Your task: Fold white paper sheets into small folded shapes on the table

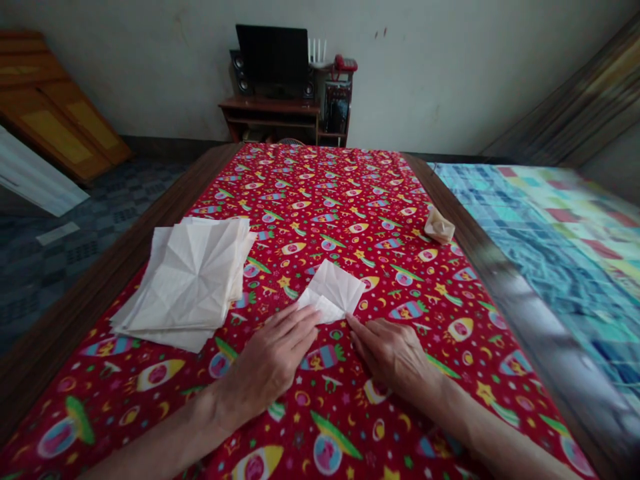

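Note:
A small white sheet of folded paper [336, 285] lies on the red patterned cloth [330, 207], with creases fanning across it and its near left part folded over. My left hand [283, 343] rests palm down, its fingers stretched out and lying on the paper's left side. At the near right corner, my right hand [393, 347] touches the paper with its index fingertip; the other fingers are curled under and partly hidden. To the left sits a stack of creased white paper sheets [193, 273], loosely squared. A folded paper piece [439, 227] stands at the right edge of the cloth.
The cloth covers a table with dark wooden edges [165, 207]. Behind it, a desk [270, 107] holds a black monitor [274, 57], speakers and a red telephone [345, 63]. A bed with a checked cover [545, 260] adjoins on the right. A wooden cabinet [60, 107] stands left.

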`<state>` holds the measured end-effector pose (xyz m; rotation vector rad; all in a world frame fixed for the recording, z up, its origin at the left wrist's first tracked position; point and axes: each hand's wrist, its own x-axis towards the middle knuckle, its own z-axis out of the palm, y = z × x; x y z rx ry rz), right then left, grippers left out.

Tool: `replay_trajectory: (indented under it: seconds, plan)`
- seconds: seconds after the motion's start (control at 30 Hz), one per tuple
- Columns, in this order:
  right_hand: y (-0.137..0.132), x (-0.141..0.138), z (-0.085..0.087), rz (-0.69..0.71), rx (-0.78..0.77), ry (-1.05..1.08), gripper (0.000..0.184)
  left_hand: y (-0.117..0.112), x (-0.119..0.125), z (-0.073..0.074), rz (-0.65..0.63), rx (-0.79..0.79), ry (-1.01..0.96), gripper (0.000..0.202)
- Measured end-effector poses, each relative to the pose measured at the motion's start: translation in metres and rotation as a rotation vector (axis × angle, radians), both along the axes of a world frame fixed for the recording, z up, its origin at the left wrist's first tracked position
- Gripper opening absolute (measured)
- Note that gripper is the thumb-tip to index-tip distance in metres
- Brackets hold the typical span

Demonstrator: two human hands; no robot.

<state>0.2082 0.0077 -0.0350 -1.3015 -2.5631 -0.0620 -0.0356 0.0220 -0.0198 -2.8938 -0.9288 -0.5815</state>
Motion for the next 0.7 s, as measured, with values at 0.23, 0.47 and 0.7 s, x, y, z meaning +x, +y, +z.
replay_trajectory:
  seconds: [0.23,0.47,0.7]
  plan:
    - [0.016,0.003,0.006,-0.079,0.044,0.145,0.027,0.013,0.022,0.005,0.01,-0.176,0.096,0.04]
    - [0.057,0.016,0.009,-0.097,0.014,0.279,0.036,0.022,0.014,0.008,-0.024,-0.172,0.085,0.035]
    - [0.059,0.009,0.006,-0.181,-0.26,0.489,0.035,0.046,0.007,0.001,-0.064,-0.005,0.081,0.03]
